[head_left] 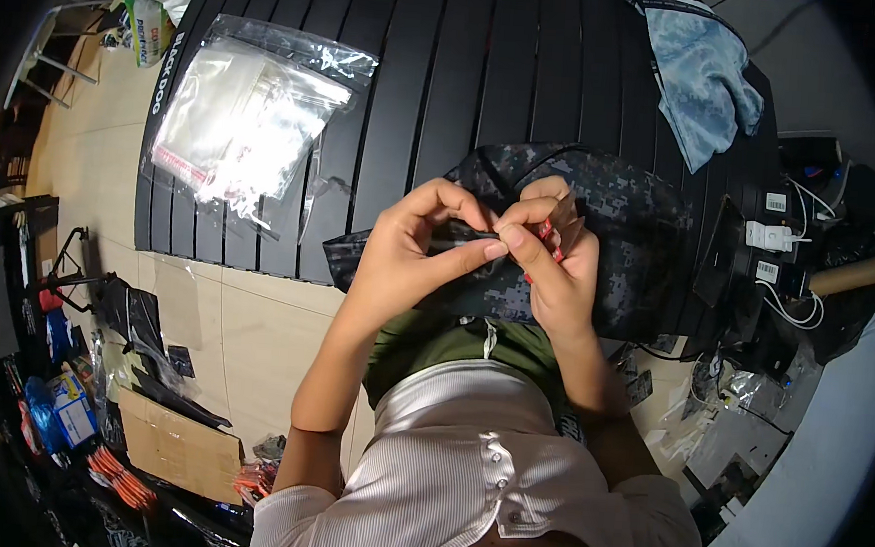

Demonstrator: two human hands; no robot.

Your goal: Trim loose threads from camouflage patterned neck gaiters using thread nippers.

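A dark digital-camouflage garment (pixel 621 215) lies bunched at the near edge of the table, under both of my hands. With thumb and forefinger, my left hand (pixel 414 247) pinches a bit of its dark fabric. My right hand (pixel 559 251) meets it fingertip to fingertip, thumb and forefinger closed at the same spot. Tucked in the right palm is a small red-handled tool (pixel 550 238), seemingly scissors, mostly covered by the fingers. What exactly sits between the fingertips is too small to make out.
The black slatted table (pixel 409 81) carries a stack of clear plastic bags (pixel 257 112) at left and a light-blue tie-dyed cloth (pixel 705 79) at far right. White chargers with cables (pixel 775 236) sit beyond its right edge. A cardboard sheet (pixel 182 443) lies on the floor at lower left.
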